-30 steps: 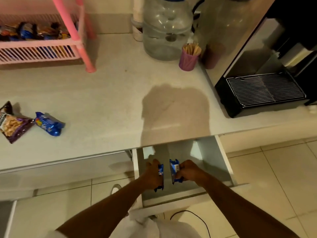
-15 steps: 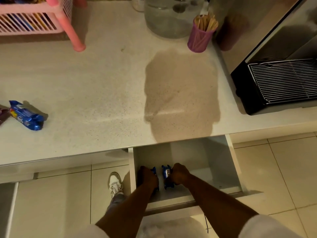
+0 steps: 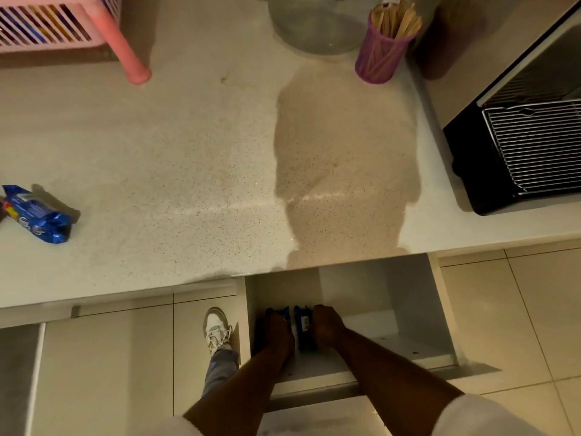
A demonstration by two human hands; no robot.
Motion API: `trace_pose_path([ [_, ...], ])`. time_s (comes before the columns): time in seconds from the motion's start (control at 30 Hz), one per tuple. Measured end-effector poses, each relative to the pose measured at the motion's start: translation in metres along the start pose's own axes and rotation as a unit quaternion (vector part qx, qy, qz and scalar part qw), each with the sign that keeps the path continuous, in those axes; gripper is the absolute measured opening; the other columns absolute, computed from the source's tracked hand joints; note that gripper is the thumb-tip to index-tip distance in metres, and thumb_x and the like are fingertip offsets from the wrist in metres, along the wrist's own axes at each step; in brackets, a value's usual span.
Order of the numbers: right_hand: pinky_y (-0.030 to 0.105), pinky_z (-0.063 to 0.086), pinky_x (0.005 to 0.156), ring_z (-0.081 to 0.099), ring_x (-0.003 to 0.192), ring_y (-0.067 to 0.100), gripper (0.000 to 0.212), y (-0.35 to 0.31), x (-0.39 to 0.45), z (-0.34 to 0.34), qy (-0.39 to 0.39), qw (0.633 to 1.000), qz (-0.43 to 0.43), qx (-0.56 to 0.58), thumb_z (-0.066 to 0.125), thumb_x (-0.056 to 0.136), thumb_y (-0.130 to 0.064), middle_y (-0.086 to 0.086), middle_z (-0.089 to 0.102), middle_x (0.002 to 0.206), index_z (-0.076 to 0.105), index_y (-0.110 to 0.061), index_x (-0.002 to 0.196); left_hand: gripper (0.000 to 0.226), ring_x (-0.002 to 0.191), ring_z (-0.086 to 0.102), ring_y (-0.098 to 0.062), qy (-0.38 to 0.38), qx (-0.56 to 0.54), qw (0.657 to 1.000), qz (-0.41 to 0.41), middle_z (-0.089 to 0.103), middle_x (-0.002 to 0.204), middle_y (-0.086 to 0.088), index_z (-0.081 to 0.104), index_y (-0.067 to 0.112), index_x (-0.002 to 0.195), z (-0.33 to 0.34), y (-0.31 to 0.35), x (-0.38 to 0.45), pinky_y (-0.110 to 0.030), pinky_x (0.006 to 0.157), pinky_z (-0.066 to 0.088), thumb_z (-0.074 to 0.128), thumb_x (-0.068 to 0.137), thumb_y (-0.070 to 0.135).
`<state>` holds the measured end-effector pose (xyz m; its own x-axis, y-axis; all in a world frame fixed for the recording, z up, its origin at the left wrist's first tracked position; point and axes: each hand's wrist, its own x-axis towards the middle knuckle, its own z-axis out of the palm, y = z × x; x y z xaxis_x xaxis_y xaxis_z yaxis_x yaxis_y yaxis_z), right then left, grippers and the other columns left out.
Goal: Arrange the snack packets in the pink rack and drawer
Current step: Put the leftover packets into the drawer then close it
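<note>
We've both hands down in the open drawer [image 3: 393,294]; left hand [image 3: 276,325] & right hand [image 3: 327,322] each curled round a blue packet [image 3: 303,325], prob. to stand them side by side.

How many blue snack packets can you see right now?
3: one lying on the countertop at far left, and two upright in the open drawer, one in the left hand, one in the right hand. The rack may hide more.
</note>
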<state>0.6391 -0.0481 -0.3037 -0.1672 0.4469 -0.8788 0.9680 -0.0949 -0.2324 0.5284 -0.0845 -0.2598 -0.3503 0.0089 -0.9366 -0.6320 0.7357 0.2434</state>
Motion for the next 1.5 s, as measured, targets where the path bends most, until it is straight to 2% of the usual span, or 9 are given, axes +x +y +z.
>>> trace_pose_path([
  [0.17,0.027,0.05,0.08,0.059,0.09,0.021,0.012,0.002,-0.004,-0.002,-0.02,1.0,-0.01,0.003,0.07,0.088,-0.015,0.014,0.067,0.1,0.066,-0.005,0.093,0.052,0.111,0.055,-0.036,0.011,0.027,1.0,0.004,0.059,0.123,-0.023,0.057,-0.002,0.125,-0.003,-0.002,-0.001,-0.041,0.102,0.038,0.029,0.105,0.037],
  [0.33,0.026,0.048,0.077,0.066,0.104,0.028,0.029,0.005,-0.019,-0.013,-0.025,1.0,0.005,0.003,0.074,0.086,-0.022,0.016,0.068,0.113,0.067,0.0,0.104,0.048,0.125,0.049,-0.035,-0.013,0.169,0.984,0.054,0.05,0.136,-0.022,0.042,-0.004,0.138,-0.013,0.004,-0.006,-0.036,0.107,0.037,0.04,0.103,0.028],
  [0.43,0.023,0.047,0.07,0.063,0.091,0.021,0.029,0.004,-0.031,-0.018,-0.025,1.0,0.001,0.003,0.075,0.085,-0.024,0.009,0.064,0.095,0.067,-0.001,0.101,0.045,0.131,0.045,-0.033,-0.024,0.38,0.909,0.171,0.044,0.143,-0.021,0.036,-0.001,0.141,-0.018,0.005,-0.013,-0.032,0.105,0.037,0.043,0.1,0.015],
  [0.53,0.017,0.042,0.056,0.055,0.072,0.013,0.032,0.001,-0.042,-0.024,-0.012,1.0,-0.008,0.014,0.076,0.083,-0.027,-0.002,0.051,0.072,0.052,-0.013,0.068,0.039,0.132,0.042,-0.031,-0.067,0.628,0.746,0.212,0.045,0.144,-0.017,0.044,0.005,0.138,-0.026,0.009,-0.037,-0.035,0.109,0.034,0.04,0.103,0.021],
  [0.6,0.02,0.045,0.062,0.052,0.067,0.012,0.039,-0.004,-0.055,-0.028,0.018,0.999,-0.031,0.025,0.077,0.082,-0.03,-0.003,0.047,0.066,0.046,-0.015,0.062,0.034,0.124,0.052,-0.033,-0.07,0.521,0.821,0.223,0.053,0.134,-0.019,0.05,0.0,0.129,-0.029,0.016,-0.041,-0.032,0.096,0.042,0.046,0.099,0.015],
  [0.9,0.033,0.058,0.067,0.064,0.066,0.007,0.022,-0.048,-0.12,-0.047,0.255,0.945,-0.132,0.158,0.071,0.078,-0.042,-0.006,0.067,0.07,0.065,-0.025,0.067,0.016,0.094,0.066,-0.023,-0.139,0.593,0.649,0.457,0.068,0.102,-0.011,0.067,0.004,0.099,-0.069,0.059,-0.106,-0.027,0.074,0.049,0.055,0.089,0.008],
  [1.03,0.024,0.053,0.058,0.062,0.061,0.004,0.02,-0.074,-0.145,-0.062,0.304,0.898,-0.223,0.226,0.075,0.078,-0.04,-0.009,0.064,0.066,0.062,-0.031,0.067,0.032,0.073,0.064,-0.018,-0.135,0.506,0.648,0.553,0.064,0.076,-0.006,0.062,0.007,0.074,-0.11,0.094,-0.131,-0.027,0.062,0.044,0.045,0.099,0.018],
  [1.27,0.024,0.055,0.062,0.065,0.066,0.005,0.016,-0.175,-0.175,-0.086,0.344,0.832,-0.359,0.246,0.073,0.079,-0.044,-0.012,0.069,0.071,0.067,-0.029,0.076,0.023,0.084,0.069,-0.011,-0.095,0.345,0.692,0.627,0.074,0.1,-0.001,0.071,0.014,0.109,-0.182,0.16,-0.137,-0.025,0.08,0.057,0.053,0.095,0.016],
  [1.5,0.014,0.048,0.065,0.064,0.071,-0.001,0.008,-0.317,-0.158,-0.087,0.324,0.84,-0.387,0.197,0.073,0.083,-0.035,-0.015,0.069,0.082,0.067,-0.03,0.081,0.017,0.082,0.065,-0.014,0.056,0.237,0.686,0.685,0.072,0.089,0.001,0.073,0.014,0.092,-0.267,0.234,-0.103,-0.022,0.075,0.05,0.057,0.089,0.009],
])
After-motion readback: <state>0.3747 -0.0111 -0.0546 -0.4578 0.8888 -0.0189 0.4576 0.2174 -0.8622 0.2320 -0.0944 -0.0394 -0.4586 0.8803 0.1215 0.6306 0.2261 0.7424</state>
